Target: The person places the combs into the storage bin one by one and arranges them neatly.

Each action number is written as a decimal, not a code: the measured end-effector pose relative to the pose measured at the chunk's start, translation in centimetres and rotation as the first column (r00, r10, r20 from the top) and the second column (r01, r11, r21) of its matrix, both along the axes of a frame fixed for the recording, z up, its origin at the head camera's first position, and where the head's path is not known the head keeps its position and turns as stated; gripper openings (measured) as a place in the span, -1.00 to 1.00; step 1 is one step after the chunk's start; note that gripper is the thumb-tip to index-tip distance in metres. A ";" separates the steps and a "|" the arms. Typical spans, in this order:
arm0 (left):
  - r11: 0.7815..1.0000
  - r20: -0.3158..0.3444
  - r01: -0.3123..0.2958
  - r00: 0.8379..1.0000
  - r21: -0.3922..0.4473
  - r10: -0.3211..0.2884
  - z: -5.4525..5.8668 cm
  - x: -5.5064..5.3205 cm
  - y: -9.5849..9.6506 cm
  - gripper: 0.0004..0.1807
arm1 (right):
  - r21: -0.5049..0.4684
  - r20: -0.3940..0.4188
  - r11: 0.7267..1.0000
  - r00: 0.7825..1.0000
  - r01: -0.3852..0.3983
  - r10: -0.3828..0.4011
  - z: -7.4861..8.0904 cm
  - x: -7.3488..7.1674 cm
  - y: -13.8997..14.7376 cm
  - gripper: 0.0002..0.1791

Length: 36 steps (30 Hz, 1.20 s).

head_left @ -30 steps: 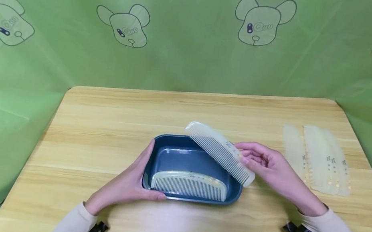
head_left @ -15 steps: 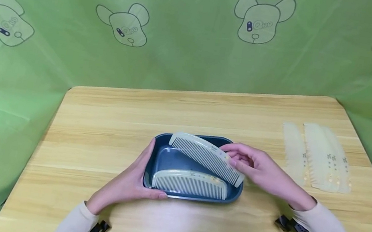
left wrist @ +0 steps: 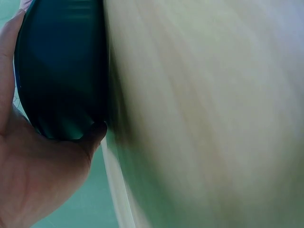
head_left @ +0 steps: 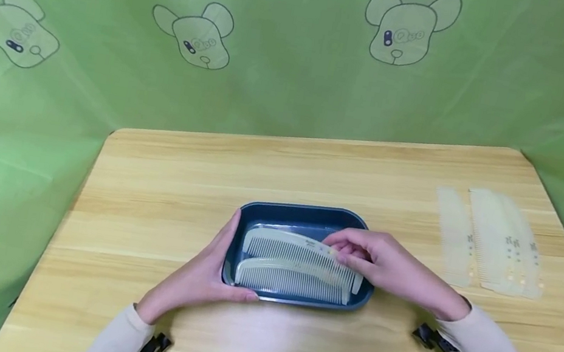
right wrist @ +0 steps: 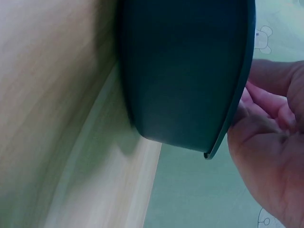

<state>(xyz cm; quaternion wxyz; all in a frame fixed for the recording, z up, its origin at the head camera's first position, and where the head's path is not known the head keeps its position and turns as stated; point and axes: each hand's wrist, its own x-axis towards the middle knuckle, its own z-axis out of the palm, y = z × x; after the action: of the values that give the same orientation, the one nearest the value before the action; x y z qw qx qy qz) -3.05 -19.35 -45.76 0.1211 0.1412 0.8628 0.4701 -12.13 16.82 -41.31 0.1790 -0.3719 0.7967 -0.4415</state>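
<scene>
Left hand [head_left: 202,276]: thumb along the near rim, fingers spread along the left end; grips a blue tray [head_left: 286,216]. A steady hold here seems the right support, provided the fingers stay outside the wall.

Right hand [head_left: 384,266]: thumb and fingers brought together, pinching the upper comb [head_left: 282,245] near its right end. The hand is over the tray's right side, wrist beyond the rim.

Upper comb: inside the tray's outline, behind the lower comb [head_left: 293,282], slightly aslant, right end nearer the person. Contact between the two cannot be told. Good handling would likely mean levelling it, lowering the free left end gently and letting go only once it is supported, so teeth do not catch.

Materials: both combs pale and glossy, apparently plastic; arched spine, fine straight teeth, small printed marks and a touch of gold. Tray: dark blue, smooth, shiny, rectangular, with rounded corners and raised walls; probably slippery for combs.

Further out: spare combs [head_left: 499,241] at the right, partly overlapping, translucent-looking; exact number unclear. Desk [head_left: 167,201]: light wood grain, rounded corners. Backdrop: green curtain [head_left: 286,78], creased, printed with outlined bear-like heads.
</scene>
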 end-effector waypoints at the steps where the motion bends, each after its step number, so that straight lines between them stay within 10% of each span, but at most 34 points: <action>1: 1.000 0.000 0.000 1.000 0.002 0.000 0.0 0.0 0.1 0.65 | 0.002 -0.005 1.000 1.000 -0.019 0.019 -0.1 0.0 0.0 -0.70; 36: 0.999 0.011 0.003 1.000 0.036 -0.004 -0.4 0.0 0.1 0.66 | 0.174 -0.067 0.967 0.978 -0.184 0.198 -0.1 0.1 -2.2 -0.74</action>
<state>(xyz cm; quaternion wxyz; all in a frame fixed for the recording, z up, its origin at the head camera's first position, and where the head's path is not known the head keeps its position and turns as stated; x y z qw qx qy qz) -3.04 -19.27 -46.17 0.1242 0.1422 0.8534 0.4859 -12.00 14.59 -41.39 0.2177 -0.4486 0.7982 -0.3381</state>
